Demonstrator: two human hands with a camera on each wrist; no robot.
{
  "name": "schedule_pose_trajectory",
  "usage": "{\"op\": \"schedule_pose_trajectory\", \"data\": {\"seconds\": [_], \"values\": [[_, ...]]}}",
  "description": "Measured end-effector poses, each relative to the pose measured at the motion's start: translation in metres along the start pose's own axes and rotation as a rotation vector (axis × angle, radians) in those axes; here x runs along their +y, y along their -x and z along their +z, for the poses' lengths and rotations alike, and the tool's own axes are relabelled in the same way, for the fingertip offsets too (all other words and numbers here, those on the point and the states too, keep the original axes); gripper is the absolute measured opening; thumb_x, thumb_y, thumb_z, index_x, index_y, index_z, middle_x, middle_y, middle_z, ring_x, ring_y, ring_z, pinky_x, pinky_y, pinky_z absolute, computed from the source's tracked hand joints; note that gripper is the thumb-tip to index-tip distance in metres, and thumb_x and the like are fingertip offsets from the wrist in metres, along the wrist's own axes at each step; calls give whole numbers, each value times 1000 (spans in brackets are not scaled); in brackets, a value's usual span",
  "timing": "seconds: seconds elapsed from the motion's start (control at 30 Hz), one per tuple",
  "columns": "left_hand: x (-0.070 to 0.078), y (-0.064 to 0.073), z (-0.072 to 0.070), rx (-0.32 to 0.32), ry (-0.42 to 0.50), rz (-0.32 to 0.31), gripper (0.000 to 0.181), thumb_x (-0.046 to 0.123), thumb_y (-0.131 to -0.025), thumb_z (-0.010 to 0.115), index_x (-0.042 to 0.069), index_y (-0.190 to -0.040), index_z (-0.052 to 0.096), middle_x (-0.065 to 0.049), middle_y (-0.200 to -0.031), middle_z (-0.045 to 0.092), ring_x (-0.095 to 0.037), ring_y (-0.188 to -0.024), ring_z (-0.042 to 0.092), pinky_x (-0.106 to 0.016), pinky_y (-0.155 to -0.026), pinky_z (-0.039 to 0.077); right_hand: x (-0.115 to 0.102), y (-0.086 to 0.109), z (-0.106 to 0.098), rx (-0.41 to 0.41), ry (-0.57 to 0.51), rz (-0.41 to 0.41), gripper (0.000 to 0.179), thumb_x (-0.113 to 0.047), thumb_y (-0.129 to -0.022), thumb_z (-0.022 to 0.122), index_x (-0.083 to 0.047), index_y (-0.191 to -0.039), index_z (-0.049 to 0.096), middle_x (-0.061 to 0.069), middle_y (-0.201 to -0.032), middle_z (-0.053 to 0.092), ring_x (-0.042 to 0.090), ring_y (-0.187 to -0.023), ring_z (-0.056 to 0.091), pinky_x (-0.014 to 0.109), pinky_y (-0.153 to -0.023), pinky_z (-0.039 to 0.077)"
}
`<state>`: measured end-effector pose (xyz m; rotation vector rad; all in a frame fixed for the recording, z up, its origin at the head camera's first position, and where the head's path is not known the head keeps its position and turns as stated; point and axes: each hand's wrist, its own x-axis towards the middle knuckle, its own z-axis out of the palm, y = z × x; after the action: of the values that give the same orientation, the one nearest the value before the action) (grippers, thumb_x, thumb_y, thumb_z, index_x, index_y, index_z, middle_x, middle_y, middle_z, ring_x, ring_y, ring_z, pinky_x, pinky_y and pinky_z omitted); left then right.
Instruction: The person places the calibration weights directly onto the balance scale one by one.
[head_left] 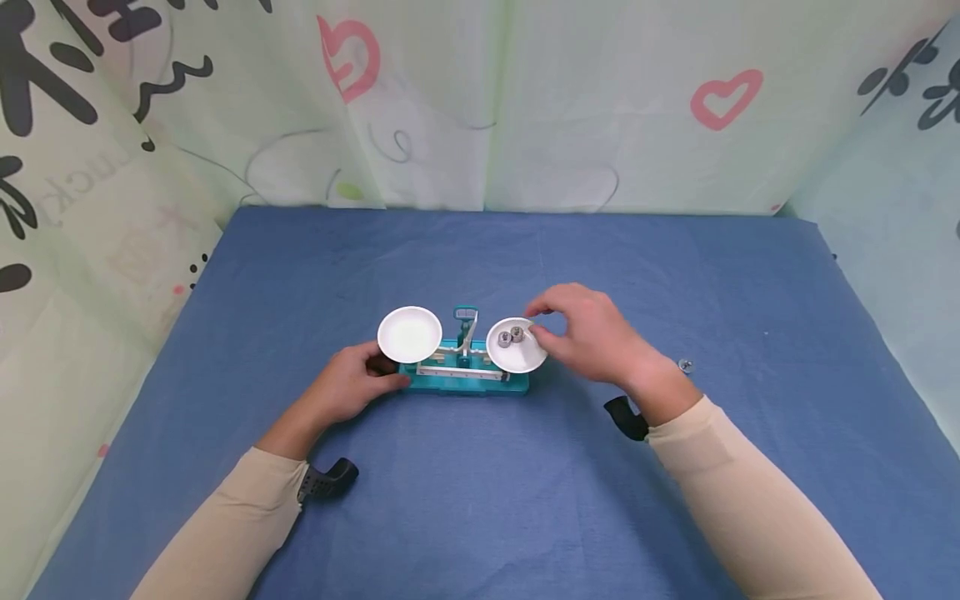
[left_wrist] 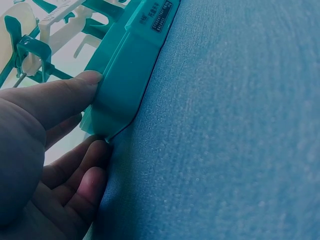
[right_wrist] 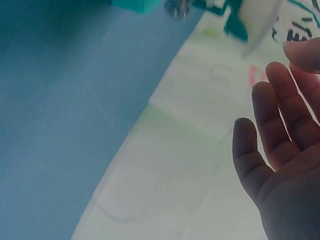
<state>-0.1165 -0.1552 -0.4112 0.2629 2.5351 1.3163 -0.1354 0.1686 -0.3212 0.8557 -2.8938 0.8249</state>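
Note:
A teal balance scale (head_left: 467, 379) with two white pans stands on the blue cloth. Its left pan (head_left: 410, 335) is bare. Two small metal weights (head_left: 512, 336) sit together in the right pan (head_left: 517, 360). My left hand (head_left: 352, 383) grips the left end of the teal base (left_wrist: 125, 75), thumb (left_wrist: 75, 95) on the upper edge and other fingers round the end. My right hand (head_left: 592, 333) is at the right pan's outer rim, thumb and forefinger apart. Its fingers (right_wrist: 272, 115) look loosely bent with nothing between them; whether they touch the rim I cannot tell.
A small shiny metal piece (head_left: 686, 366) lies on the cloth beside my right wrist. Blue cloth (head_left: 465, 500) covers the table. Pale printed curtains (head_left: 555, 125) hang behind and at both sides.

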Motion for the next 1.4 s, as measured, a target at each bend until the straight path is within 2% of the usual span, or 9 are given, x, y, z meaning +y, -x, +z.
{"op": "schedule_pose_trajectory", "data": {"seconds": [0.17, 0.43, 0.77, 1.1, 1.23, 1.4], "values": [[0, 0, 0, 0, 4, -9, 35, 18, -88, 78, -4, -113, 66, -11, -99, 71, -23, -88, 67, -41, -79, 53, 14, 16, -10, 28, 2, 60, 20, -4, -92, 68, -1, -111, 70, 13, -110, 68, 31, -104, 61, 50, -91, 48], [0, 1, 0, -3, 6, -22, 36, 18, -88, 78, -4, -114, 65, -11, -99, 70, -24, -89, 67, -42, -79, 53, 40, 44, -8, 30, 6, 136, 18, -3, -91, 68, 0, -108, 71, 13, -106, 69, 32, -100, 62, 50, -87, 49], [1, 2, 0, -4, -1, -17, 37, 18, -89, 78, -4, -115, 65, -11, -100, 70, -25, -90, 67, -43, -80, 53, 60, 69, -1, -40, 14, 230, 19, -4, -92, 69, 0, -110, 70, 14, -107, 68, 34, -102, 62, 52, -89, 48], [1, 1, 1, 9, -8, -20, 35, 17, -88, 78, -4, -113, 65, -12, -99, 70, -25, -89, 67, -43, -80, 53, 69, 80, 4, -121, 68, 277, 18, -4, -93, 67, -1, -111, 70, 15, -109, 68, 37, -104, 62, 54, -89, 47], [1, 1, 1, 10, -12, -19, 35, 18, -89, 78, -4, -113, 65, -11, -99, 70, -24, -89, 67, -43, -80, 53, 71, 81, 6, -124, 89, 282, 17, -2, -92, 67, -2, -109, 70, 14, -107, 69, 35, -100, 62, 53, -87, 48], [0, 0, 1, 9, -11, -13, 35, 18, -89, 78, -4, -113, 65, -11, -99, 70, -24, -88, 67, -42, -79, 54, 72, 81, 9, -113, 110, 248, 17, 1, -90, 67, -2, -106, 70, 12, -103, 69, 32, -95, 63, 51, -84, 49]]}}
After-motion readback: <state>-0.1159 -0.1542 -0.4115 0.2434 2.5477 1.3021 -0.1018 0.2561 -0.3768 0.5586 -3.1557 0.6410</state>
